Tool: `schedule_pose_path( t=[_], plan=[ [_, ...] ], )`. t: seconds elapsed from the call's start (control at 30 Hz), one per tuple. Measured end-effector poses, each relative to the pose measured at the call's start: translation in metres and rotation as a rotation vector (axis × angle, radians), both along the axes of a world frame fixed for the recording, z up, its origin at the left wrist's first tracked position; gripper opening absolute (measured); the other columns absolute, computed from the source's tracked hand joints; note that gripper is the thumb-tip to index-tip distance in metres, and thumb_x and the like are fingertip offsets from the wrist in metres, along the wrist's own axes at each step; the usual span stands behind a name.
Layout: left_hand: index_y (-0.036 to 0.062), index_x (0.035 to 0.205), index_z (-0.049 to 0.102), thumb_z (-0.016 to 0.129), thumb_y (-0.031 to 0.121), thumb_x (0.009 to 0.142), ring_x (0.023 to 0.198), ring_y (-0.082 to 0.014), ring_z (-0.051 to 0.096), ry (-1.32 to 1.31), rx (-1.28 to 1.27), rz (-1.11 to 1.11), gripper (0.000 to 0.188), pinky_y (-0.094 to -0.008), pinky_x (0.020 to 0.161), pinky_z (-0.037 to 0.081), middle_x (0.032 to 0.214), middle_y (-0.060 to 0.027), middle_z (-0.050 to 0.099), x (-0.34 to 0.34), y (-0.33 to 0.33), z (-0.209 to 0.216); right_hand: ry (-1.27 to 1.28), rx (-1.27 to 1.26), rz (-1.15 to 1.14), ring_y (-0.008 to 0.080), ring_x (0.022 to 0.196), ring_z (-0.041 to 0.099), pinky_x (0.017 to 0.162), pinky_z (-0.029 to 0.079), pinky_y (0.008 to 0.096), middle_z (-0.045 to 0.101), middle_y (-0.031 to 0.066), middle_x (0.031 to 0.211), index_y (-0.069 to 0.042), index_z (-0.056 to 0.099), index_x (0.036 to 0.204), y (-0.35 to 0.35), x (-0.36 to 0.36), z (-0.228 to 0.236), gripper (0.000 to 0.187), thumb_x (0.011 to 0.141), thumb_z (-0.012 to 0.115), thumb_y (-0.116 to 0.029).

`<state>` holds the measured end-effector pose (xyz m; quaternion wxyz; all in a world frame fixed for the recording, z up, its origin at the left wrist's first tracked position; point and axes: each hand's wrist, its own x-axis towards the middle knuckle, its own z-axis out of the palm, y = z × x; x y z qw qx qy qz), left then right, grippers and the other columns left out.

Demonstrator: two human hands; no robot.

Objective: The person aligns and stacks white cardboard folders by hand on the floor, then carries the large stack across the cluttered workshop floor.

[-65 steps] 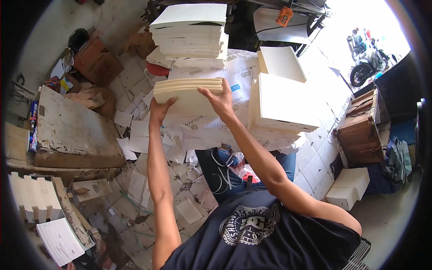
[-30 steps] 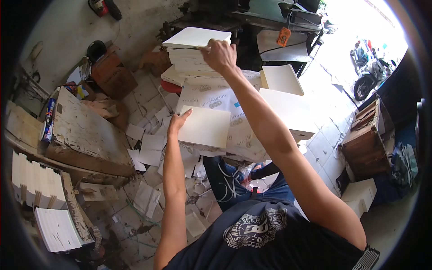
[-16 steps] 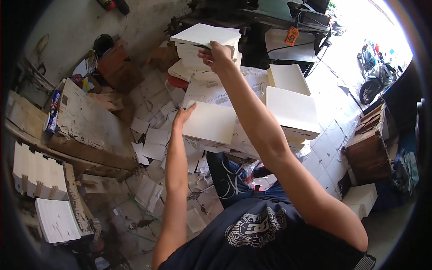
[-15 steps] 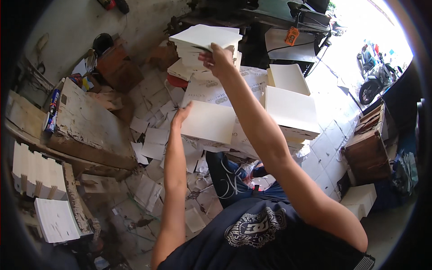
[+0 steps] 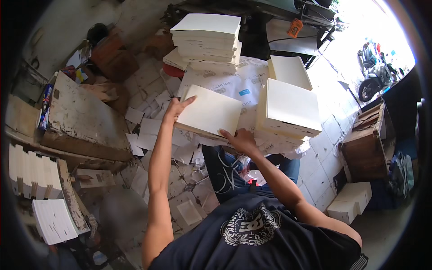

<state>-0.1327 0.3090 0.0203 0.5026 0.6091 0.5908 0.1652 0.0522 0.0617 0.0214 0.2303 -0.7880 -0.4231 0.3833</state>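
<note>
In front of me a block of cream paper sheets point(image 5: 210, 110) lies slightly turned on a surface covered with printed white wrapping paper point(image 5: 246, 74). My left hand point(image 5: 179, 108) grips its left edge, thumb on top and fingers hidden below. At the near right corner my right hand point(image 5: 241, 140) holds the same block, its thumb over the top edge. Behind stands a tall, uneven stack of cream sheets point(image 5: 206, 26). To the right is another cream stack point(image 5: 292, 107), with a lower pile point(image 5: 290, 72) just beyond it. A small blue slip point(image 5: 244, 92) rests on the wrapping.
Loose sheets point(image 5: 150, 132) litter the tiled floor at the left, beside a worn cabinet point(image 5: 90, 119). More paper blocks point(image 5: 54, 220) sit at the lower left. A wooden crate point(image 5: 366, 146) and white blocks point(image 5: 351, 200) stand right. Dark machinery point(image 5: 279, 13) is at the back.
My right hand has come down from the tall rear stack to the near block's right corner. The near block has turned slightly, and the blue slip now shows.
</note>
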Motion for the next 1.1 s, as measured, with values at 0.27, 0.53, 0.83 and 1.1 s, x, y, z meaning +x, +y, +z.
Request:
schedule_pose_path(
  t=[0.27,0.53,0.83,1.1],
  plan=[
    [-0.0045,0.12,0.057,0.082,0.031,0.079,0.089,-0.0195,0.067,-0.632,0.443,-0.252,0.06,-0.0308,0.077,0.055,0.104,-0.0122,0.068,-0.023,-0.028,0.068,0.676,0.703,-0.167,0.0194,0.098,0.064,0.086,0.052,0.0349,0.067,0.0127,0.102,0.002,0.058,0.118,0.056,0.019,0.021,0.06,0.075,0.085,-0.031],
    [-0.0013,0.128,0.052,0.078,0.017,0.084,0.111,-0.0193,0.06,-0.605,0.455,-0.25,0.055,-0.0324,0.096,0.047,0.121,-0.012,0.063,-0.024,-0.002,0.021,0.405,0.842,0.018,0.0183,0.105,0.062,0.093,0.05,0.0329,0.066,0.0082,0.114,-0.002,0.057,0.123,0.098,0.052,0.021,0.061,0.073,0.087,-0.021],
    [0.0013,0.133,0.051,0.074,0.02,0.088,0.115,-0.0172,0.055,-0.6,0.377,-0.237,0.054,-0.0317,0.099,0.042,0.126,-0.0094,0.06,-0.004,-0.036,0.01,0.456,0.903,-0.085,0.0283,0.132,0.045,0.108,0.04,0.037,0.045,0.0188,0.143,0.001,0.025,0.149,0.087,0.036,0.018,0.115,0.062,0.094,-0.029],
    [-0.0013,0.126,0.056,0.074,0.014,0.087,0.105,-0.0174,0.06,-0.557,0.301,-0.23,0.045,-0.0309,0.091,0.047,0.116,-0.0095,0.066,-0.013,-0.033,0.029,-0.715,0.695,0.304,0.0378,0.135,0.042,0.114,0.029,0.05,0.04,0.0218,0.148,-0.003,0.031,0.148,0.136,0.0,0.103,0.115,0.056,0.092,-0.038]
  ],
)
